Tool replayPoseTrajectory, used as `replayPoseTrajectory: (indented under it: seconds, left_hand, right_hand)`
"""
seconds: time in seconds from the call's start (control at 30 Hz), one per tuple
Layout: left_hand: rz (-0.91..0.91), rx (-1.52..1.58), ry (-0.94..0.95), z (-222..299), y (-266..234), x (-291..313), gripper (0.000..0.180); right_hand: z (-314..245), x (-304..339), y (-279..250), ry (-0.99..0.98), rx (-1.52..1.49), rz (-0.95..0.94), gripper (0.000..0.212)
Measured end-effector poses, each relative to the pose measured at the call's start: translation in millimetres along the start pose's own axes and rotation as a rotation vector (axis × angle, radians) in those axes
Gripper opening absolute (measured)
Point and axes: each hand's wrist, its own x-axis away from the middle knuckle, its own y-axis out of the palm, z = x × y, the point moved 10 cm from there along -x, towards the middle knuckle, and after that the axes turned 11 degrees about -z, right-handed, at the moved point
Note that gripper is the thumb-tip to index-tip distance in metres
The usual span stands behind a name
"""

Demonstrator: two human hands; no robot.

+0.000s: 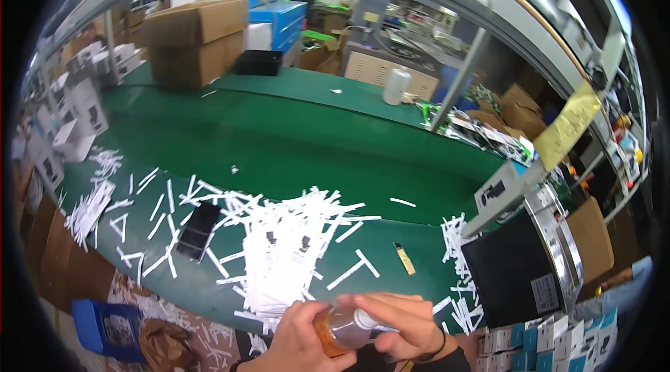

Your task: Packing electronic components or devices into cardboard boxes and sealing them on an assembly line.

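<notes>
Close to me, at the bench's front edge, a clear bottle (340,331) with amber liquid lies tilted between my hands. My left hand (299,341) is wrapped round its body. At the neck, my right hand (405,323) has its fingers closed over the white cap (365,319); a dark band circles that wrist. Just beyond the hands, flat white printed sheets or cartons (279,267) lie heaped with many paper strips. A black phone (199,231) rests to the left of the heap. To its right lies a yellow lighter-like object (404,259).
Paper strips litter the green bench (209,121). A cardboard box (195,40) and a black tray (259,63) stand at the far left. A white bottle (396,86) is at the back. A metal post and a black box (513,264) bound the right; stacked small cartons (551,340) sit below.
</notes>
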Motion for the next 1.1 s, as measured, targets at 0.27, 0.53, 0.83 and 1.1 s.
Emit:
replayPoseTrajectory:
  seconds: [0.27, 0.53, 0.83, 1.1]
  left_hand:
    - [-0.103, -0.195, 0.082, -2, 6, -1, 0.083]
    - [-0.093, 0.342, 0.077, 8, -1, -3, 0.074]
    - [0.007, -0.105, 0.233, 43, -4, -17, 0.087]
    - [0.032, 0.108, 0.453, 46, -40, -8, 0.088]
  right_hand:
    - [26, 11, 19, 0.514, 0.534, -0.201, 0.039]
    - [18, 28, 15, 0.188, -0.403, -0.026, 0.047]
    - [10, 35, 9, 0.124, -0.148, 0.433, 0.065]
    - [-25, 1, -58, 0.016, -0.318, 0.327, 0.077]
